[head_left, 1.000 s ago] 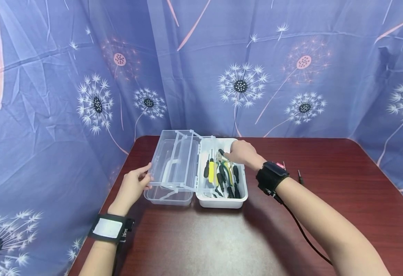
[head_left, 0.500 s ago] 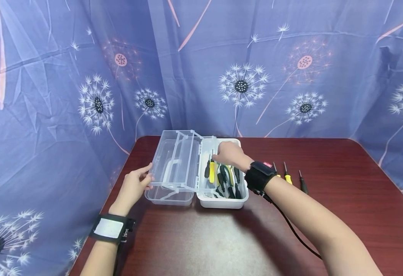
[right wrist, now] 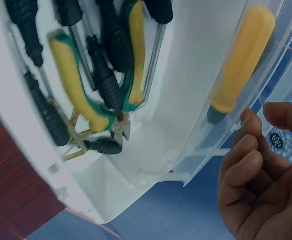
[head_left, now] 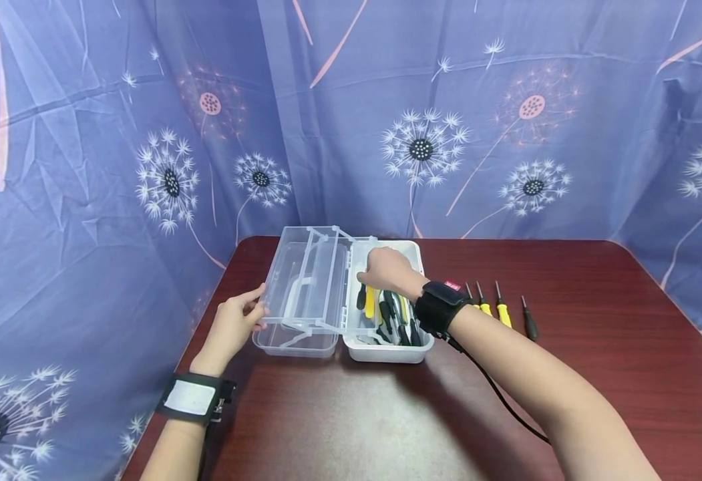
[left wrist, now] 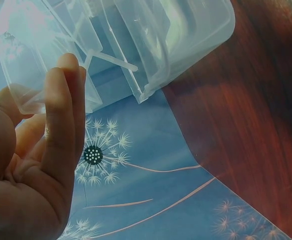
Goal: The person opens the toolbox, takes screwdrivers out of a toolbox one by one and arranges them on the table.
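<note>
My left hand (head_left: pixel 236 321) pinches the front left corner of the upper clear tray (head_left: pixel 320 274) of an opened toolbox. The tray's corner sits between thumb and fingers in the left wrist view. My right hand (head_left: pixel 389 270) is over the white toolbox base (head_left: pixel 387 355). In the right wrist view, its thumb and bent index finger are slightly apart beside the tip end of a yellow-handled screwdriver (right wrist: pixel 245 55). That screwdriver lies in a clear tray beside a black-handled screwdriver (head_left: pixel 361 297). Below are pliers with yellow-green handles (right wrist: pixel 73 82) and several black-handled tools (right wrist: pixel 106 75).
Yellow-handled screwdrivers (head_left: pixel 503 315) and a black-handled one (head_left: pixel 530 326) lie in a row on the red-brown table (head_left: pixel 597 361), right of the toolbox. The clear lid (head_left: pixel 295 346) is folded out left. A patterned blue cloth (head_left: pixel 338 133) hangs behind and at the sides.
My right hand has moved left from the box's back right to the tray with the yellow screwdriver. The screwdrivers on the table have come out from behind my arm. My left hand stays put.
</note>
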{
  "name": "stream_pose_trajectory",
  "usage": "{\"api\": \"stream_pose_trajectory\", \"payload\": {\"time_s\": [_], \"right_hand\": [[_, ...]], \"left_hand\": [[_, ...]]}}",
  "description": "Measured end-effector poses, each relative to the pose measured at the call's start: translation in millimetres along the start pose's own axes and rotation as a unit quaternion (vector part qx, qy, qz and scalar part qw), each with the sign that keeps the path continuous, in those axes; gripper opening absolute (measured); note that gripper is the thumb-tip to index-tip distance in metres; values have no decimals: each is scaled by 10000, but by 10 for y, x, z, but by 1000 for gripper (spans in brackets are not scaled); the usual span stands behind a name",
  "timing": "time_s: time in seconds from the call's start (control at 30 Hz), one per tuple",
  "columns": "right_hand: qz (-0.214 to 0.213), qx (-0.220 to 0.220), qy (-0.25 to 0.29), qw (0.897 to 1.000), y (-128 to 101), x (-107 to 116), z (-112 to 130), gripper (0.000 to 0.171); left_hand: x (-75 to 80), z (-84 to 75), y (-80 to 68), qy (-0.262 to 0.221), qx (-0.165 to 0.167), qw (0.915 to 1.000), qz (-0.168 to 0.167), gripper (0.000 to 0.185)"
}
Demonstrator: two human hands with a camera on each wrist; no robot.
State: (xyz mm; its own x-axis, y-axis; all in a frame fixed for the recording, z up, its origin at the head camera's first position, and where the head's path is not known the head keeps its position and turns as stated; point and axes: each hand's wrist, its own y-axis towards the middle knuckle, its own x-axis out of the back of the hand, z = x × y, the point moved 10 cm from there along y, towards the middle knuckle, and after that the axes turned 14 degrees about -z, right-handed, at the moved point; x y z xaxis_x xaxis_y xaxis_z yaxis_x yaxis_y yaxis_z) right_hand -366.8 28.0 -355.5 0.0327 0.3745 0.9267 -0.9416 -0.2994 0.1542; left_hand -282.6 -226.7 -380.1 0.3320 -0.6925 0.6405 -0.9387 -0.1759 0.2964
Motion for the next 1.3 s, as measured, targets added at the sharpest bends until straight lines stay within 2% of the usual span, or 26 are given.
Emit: {"api": "stream_pose_trajectory", "payload": {"time_s": [0.2, 0.6, 0.83, 1.03, 1.3], "right_hand": [[63, 93, -419, 9991, 24, -72, 112, 42], [-153, 267, -1065, 9938, 71, -101, 201, 34], [-141, 392, -1260, 9911, 47, -160, 282, 38], [-187, 314, -1535, 9875, 65, -194, 306, 30], [-131, 201, -1577, 9872, 85, -249, 288, 27]], "left_hand": [[-4, 8, -2, -4, 34, 10000, 2, 45], [5, -5, 12, 5, 1, 10000, -52, 45], [1, 2, 1, -23, 24, 10000, -26, 45], [2, 4, 2, -7, 6, 10000, -40, 45], [2, 5, 1, -50, 35, 10000, -19, 45]]}}
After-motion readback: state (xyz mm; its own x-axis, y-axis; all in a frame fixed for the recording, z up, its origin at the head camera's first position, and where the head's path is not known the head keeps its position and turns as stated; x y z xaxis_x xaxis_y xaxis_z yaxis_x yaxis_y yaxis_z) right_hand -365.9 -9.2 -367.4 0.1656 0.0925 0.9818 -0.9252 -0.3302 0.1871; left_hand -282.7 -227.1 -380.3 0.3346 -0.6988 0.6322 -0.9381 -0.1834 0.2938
